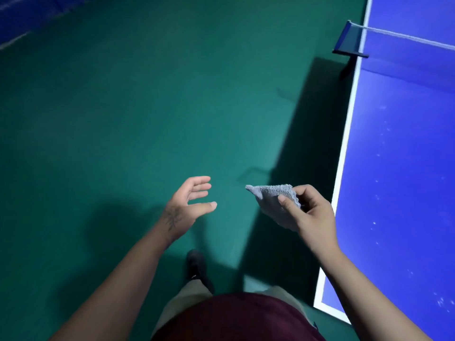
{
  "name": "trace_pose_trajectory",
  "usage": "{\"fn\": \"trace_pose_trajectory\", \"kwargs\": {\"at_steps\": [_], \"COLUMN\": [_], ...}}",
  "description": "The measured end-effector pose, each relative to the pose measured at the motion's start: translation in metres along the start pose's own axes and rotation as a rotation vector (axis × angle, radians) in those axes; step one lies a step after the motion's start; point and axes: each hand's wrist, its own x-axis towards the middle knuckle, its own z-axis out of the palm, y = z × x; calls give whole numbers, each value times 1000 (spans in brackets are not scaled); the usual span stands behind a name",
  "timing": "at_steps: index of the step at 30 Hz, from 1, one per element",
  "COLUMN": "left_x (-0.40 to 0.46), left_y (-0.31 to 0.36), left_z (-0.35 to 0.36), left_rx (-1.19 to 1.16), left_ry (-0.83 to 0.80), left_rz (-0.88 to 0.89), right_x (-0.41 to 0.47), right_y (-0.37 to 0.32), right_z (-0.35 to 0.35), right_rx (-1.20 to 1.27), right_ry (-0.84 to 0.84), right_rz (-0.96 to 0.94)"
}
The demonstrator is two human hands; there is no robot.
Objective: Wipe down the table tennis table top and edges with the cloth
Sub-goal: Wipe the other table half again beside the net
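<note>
— holding the cloth point(273, 200), right hand point(307, 215) pinches it above the floor; left hand point(189, 205) is open.
— and the surface point(398, 168)?
— just right of the cloth, long edge running away; right hand nearer.

The cloth point(273, 198), just right of the frame's centre, is grey terry with a rough, looped nap. At the right, the table top point(403, 168) is a smooth blue board with a slight sheen, speckled with pale spots and edged in matt white paint. The net clamp point(349, 43) at upper right looks like hard, dark blue plastic. The floor point(147, 107) is matt green, evenly flat, like rubber sheet.
</note>
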Motion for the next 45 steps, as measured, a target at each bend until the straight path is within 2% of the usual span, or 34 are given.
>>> {"fn": "trace_pose_trajectory", "kwargs": {"at_steps": [7,15,21,24,32,39,45], "left_x": [109,218,318,371,492,614,734], "left_y": [42,88,126,151,215,254,303], "left_z": [-31,8,40,49,85,126,159], "left_rx": [112,196,276,321,270,283,298], "left_ry": [-306,-544,-632,-644,-621,-750,-920], "left_rz": [26,88,97,74,84,113,146], "right_x": [25,61,149,208,351,448,536], "right_y": [-21,-12,8,12,-20,-18,-28], "right_z": [47,42,30,25,-18,-48,-32], "right_rx": [29,27,125,144,123,131,130], "right_ry": [300,534,690,681,632,820,994], "right_rz": [82,206,248,267,196,270,349]}}
